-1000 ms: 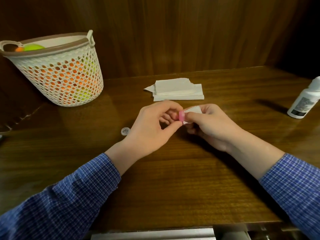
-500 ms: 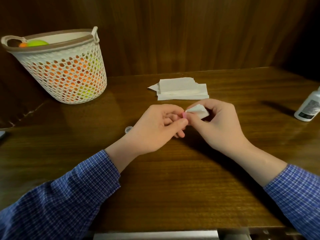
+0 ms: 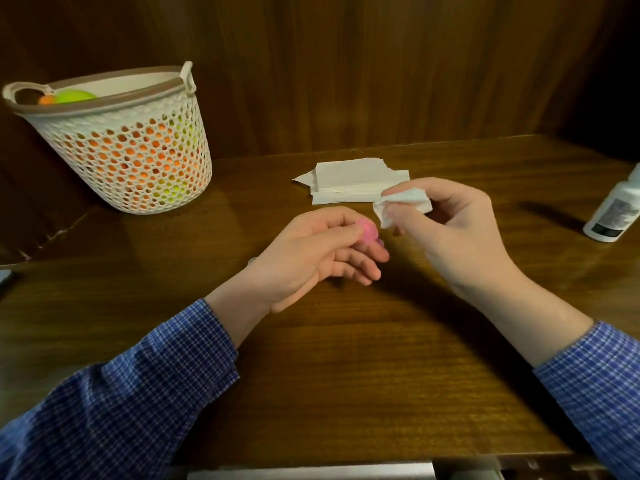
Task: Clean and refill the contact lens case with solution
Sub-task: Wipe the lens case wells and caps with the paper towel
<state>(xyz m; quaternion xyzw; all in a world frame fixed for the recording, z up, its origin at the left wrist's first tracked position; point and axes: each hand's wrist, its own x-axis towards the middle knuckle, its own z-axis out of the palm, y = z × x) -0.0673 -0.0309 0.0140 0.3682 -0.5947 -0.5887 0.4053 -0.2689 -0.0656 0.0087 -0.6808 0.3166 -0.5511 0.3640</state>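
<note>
My left hand [image 3: 318,251] grips a small pink contact lens case [image 3: 471,233] between thumb and fingers above the middle of the wooden table [image 3: 346,358]; most of the case is hidden by the fingers. My right hand [image 3: 457,233] pinches a folded white tissue [image 3: 403,202] a little to the right of the case and clear of it. A white solution bottle [image 3: 614,213] with a dark label stands at the table's right edge. A small pale cap [image 3: 252,261] peeks out from behind my left hand.
A stack of white tissues [image 3: 356,180] lies behind my hands. A white perforated basket [image 3: 128,147] holding orange and green things stands at the back left. A wood-panelled wall rises right behind the table.
My right hand has pulled the tissue off the pink case and moved up and to the right. My left hand has turned, and the case now shows at its fingertips.
</note>
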